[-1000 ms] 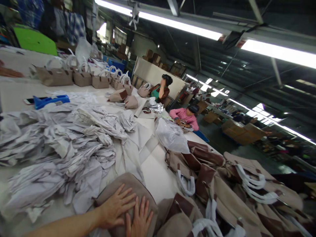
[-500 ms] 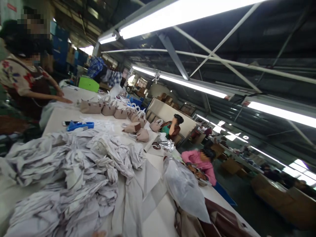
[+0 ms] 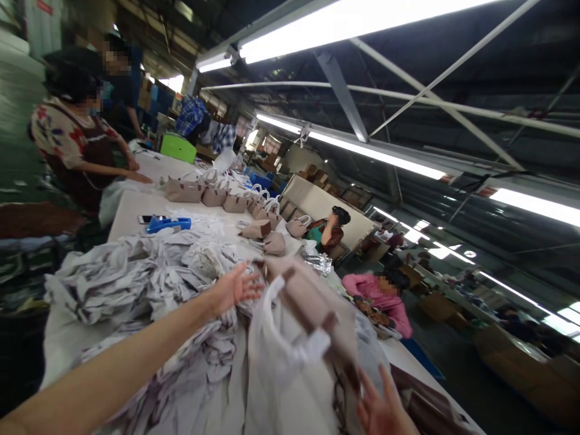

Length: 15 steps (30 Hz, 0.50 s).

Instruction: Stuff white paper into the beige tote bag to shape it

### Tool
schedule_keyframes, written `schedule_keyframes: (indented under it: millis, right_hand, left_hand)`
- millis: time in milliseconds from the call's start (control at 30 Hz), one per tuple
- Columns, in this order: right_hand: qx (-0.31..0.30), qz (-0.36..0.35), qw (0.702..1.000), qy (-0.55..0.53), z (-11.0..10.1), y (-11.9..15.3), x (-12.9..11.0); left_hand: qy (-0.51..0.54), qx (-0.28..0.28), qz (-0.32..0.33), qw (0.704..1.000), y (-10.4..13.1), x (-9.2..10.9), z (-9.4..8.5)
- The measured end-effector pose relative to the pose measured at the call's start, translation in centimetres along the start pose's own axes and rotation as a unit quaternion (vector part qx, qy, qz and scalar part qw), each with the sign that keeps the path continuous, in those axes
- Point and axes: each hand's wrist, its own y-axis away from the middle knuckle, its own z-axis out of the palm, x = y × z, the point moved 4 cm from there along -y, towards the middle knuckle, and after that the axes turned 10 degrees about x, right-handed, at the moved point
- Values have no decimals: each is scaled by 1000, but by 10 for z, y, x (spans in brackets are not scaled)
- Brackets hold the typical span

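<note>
Beige handbag (image 3: 312, 308) blurred mid-air between my hands, above the surface (image 3: 136, 208). Left hand (image 3: 233, 289) at 10 o'clock of it, grip spread, empty. Right hand (image 3: 383, 411) at 5 o'clock, open. I'd steady it by body, not handles

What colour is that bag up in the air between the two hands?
The bag is beige-taupe with dark brown trim and white-wrapped handles, though blurred; the head view shows it.

The left arm is stretched forward above the table (image 3: 131, 211), its bare left hand (image 3: 233, 289) spread open with fingers apart. The right hand (image 3: 383, 411) is raised low at the table's near end, fingers loosely open.
</note>
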Motion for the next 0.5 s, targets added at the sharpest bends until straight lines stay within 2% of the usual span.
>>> schedule_keyframes:
  millis: [67,100,167,267,333,400,500]
  right_hand:
    - [-51,88,993,-67,15,-5,-12]
    - [-82,133,984,-81,27,-4,-13]
    - [-150,189,969,-44,53,6,-2]
    - [-273,199,937,89,85,35,46]
    - [-334,221,904,149,92,57,92]
    - [-354,247,882,189,89,77,136]
    - [-332,248,880,232,66,100,180]
  left_hand:
    - [124,90,21,988,-30,25,-26]
    - [159,118,22,980,-35,26,-36]
    - [160,121,-11,980,-29,5,-45]
    - [18,28,-122,992,13,-67,-28]
    - [-90,-49,-188,977,51,-120,-10]
    - [-197,-147,-175,953,90,-161,10]
    - [-302,-262,-120,909,141,-198,27]
